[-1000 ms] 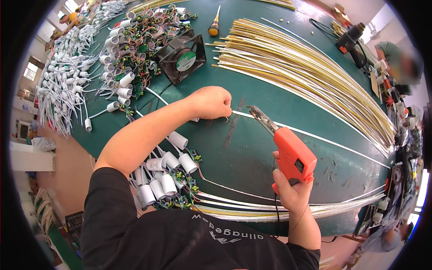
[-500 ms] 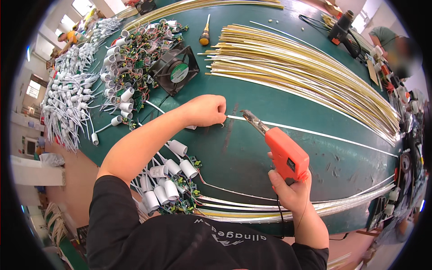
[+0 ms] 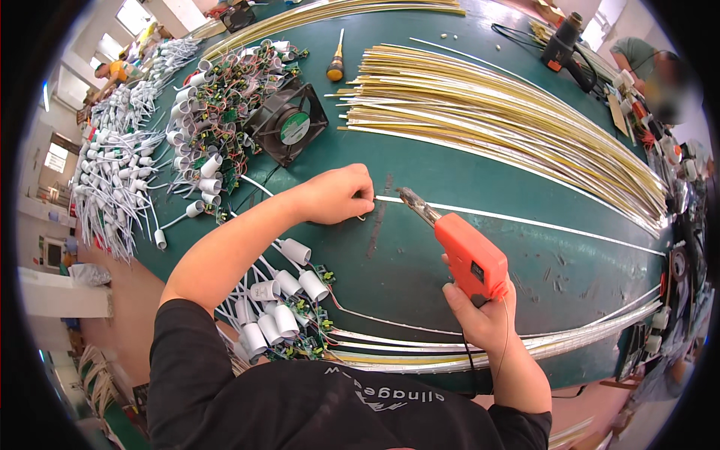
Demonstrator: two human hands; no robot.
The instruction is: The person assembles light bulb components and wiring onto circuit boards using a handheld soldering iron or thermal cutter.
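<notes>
My left hand [image 3: 339,195] is pinched closed at the left end of a thin white LED strip [image 3: 517,217] lying across the green table. A thin wire pokes out below its fingers; the rest is hidden in the hand. My right hand [image 3: 484,319] grips a red soldering gun [image 3: 472,255] by its handle. The gun's darkened tip points up and left, just above the strip, a short way right of my left fingertips. White lamp holders [image 3: 313,285] with cords and small green circuit boards lie below my left forearm.
A black fan [image 3: 289,124] stands behind my left hand, beside a heap of lamp holders and circuit boards [image 3: 217,112]. A yellow-handled screwdriver [image 3: 336,69] lies farther back. Bundled strips [image 3: 487,112] spread across the far side. A heat gun [image 3: 562,45] and another person [image 3: 637,60] are at the far right.
The soldering gun and my right hand have shifted slightly left. My left hand keeps its pinch by the strip's end. The whole view has moved a little.
</notes>
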